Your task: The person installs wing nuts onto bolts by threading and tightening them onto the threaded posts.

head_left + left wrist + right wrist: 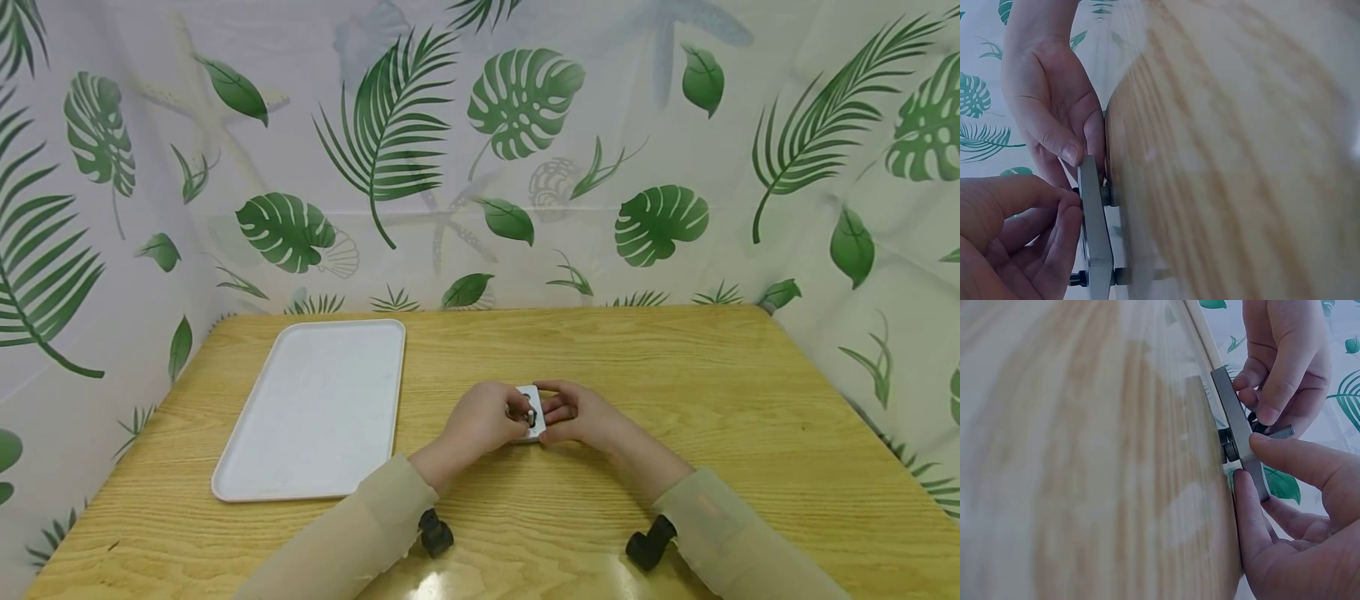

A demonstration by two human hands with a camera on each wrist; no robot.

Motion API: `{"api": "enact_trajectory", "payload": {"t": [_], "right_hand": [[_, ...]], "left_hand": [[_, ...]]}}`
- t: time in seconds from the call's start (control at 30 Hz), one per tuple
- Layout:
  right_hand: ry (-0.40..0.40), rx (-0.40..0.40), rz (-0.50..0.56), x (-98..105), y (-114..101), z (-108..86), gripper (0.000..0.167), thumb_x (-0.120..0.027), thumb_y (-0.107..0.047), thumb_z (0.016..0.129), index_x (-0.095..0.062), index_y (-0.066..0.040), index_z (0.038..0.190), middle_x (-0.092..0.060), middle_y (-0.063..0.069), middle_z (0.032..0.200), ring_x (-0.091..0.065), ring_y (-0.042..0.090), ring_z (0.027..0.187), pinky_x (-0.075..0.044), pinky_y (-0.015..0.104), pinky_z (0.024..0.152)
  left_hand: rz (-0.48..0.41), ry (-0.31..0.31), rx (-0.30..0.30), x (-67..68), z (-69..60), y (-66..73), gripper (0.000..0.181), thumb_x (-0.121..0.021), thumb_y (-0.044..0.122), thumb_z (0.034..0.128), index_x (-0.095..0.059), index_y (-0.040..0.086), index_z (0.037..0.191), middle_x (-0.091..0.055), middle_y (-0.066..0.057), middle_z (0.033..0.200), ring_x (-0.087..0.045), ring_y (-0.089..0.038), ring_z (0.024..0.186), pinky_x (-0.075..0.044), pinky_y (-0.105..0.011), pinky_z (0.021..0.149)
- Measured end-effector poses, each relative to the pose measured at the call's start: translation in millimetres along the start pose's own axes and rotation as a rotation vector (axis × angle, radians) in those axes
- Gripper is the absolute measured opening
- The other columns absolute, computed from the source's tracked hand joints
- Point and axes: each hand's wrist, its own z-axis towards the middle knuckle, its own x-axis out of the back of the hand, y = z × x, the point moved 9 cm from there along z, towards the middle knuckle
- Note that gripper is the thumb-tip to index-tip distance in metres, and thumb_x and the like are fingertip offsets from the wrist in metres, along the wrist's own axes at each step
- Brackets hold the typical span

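Observation:
A small light metal plate (pixel 537 398) stands slightly off the tabletop, with bolts through it. In the right wrist view, a threaded bolt end (pixel 1282 432) sticks out of its upper face, and dark bolt heads (pixel 1229 445) show beneath. My left hand (pixel 486 417) pinches a small dark nut-like piece (pixel 1259 425) at the plate's upper face; the fingertips partly hide it. My right hand (pixel 583 415) grips the plate by its right edge, thumb above and fingers below. Another bolt (pixel 1077 279) passes through the plate's near end in the left wrist view.
A white rectangular tray (pixel 315 408) lies on the wooden table (pixel 675 358), left of the hands. Behind the table hangs a leaf-patterned cloth (pixel 577 250). Black wrist cameras (pixel 435 533) sit at both sleeves.

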Motion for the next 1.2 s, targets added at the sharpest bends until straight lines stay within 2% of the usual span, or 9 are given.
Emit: {"api": "enact_trajectory", "payload": {"t": [0.13,0.3,0.47,0.67,0.8,0.97,1.2], "right_hand": [[0.001,0.001,-0.002,-0.1,-0.8,-0.5,0.088,-0.079,0.004,0.090,-0.032,0.004,0.163,-0.059,0.025,0.136,-0.064,0.023,0.113,-0.056,0.020,0.087],[0.004,-0.003,-0.011,0.1,-1.4,-1.2,0.087,-0.080,0.003,0.090,-0.033,0.004,0.163,-0.060,0.024,0.134,-0.064,0.023,0.113,-0.056,0.021,0.087],[0.011,-0.012,-0.027,1.2,0.1,0.2,0.085,-0.080,0.001,0.091,-0.034,0.004,0.162,-0.061,0.022,0.133,-0.064,0.021,0.112,-0.056,0.021,0.086],[0.013,-0.018,-0.040,1.6,0.6,0.9,0.084,-0.080,0.001,0.091,-0.035,0.003,0.162,-0.060,0.023,0.134,-0.064,0.021,0.112,-0.055,0.021,0.085],[0.003,0.004,-0.038,-0.9,-1.4,0.0,0.078,-0.077,0.002,0.092,-0.038,0.006,0.160,-0.060,0.026,0.135,-0.064,0.021,0.112,-0.056,0.021,0.085],[0.001,0.026,-0.014,-2.4,-2.3,-0.5,0.067,-0.074,0.004,0.094,-0.046,0.010,0.154,-0.064,0.025,0.131,-0.065,0.015,0.106,-0.057,0.019,0.084],[0.035,0.030,-0.080,-0.6,-5.4,-1.1,0.065,-0.076,0.005,0.092,-0.049,0.011,0.151,-0.066,0.028,0.128,-0.068,0.017,0.103,-0.058,0.019,0.081]], "left_hand": [[-0.007,-0.010,-0.017,-0.5,2.1,0.7,0.012,-0.079,0.004,0.0925,-0.083,0.007,0.103,-0.079,-0.005,0.102,-0.055,-0.010,0.076,-0.044,-0.021,0.066],[-0.004,-0.022,-0.047,-1.7,5.0,0.8,0.009,-0.077,0.001,0.0924,-0.083,0.007,0.097,-0.076,-0.003,0.093,-0.051,-0.009,0.070,-0.039,-0.019,0.060],[0.003,-0.033,-0.074,-1.8,6.4,1.6,0.009,-0.077,0.000,0.0927,-0.083,0.006,0.097,-0.077,-0.005,0.095,-0.051,-0.009,0.070,-0.039,-0.019,0.062],[-0.053,-0.050,-0.047,-2.3,5.9,-3.0,0.013,-0.077,0.000,0.0928,-0.083,0.004,0.104,-0.079,-0.009,0.105,-0.055,-0.010,0.077,-0.045,-0.019,0.066],[-0.096,-0.048,-0.026,-1.6,5.4,-6.1,0.015,-0.077,0.000,0.0927,-0.082,0.003,0.106,-0.079,-0.009,0.099,-0.058,-0.010,0.077,-0.047,-0.019,0.065],[-0.123,-0.044,-0.016,0.7,5.0,-6.8,0.016,-0.078,0.000,0.0934,-0.080,0.002,0.109,-0.077,-0.009,0.093,-0.064,-0.010,0.075,-0.053,-0.019,0.065],[-0.168,-0.064,-0.018,1.8,5.4,-5.7,0.015,-0.075,-0.002,0.0947,-0.080,0.000,0.109,-0.075,-0.011,0.092,-0.063,-0.009,0.071,-0.052,-0.018,0.062]]}}
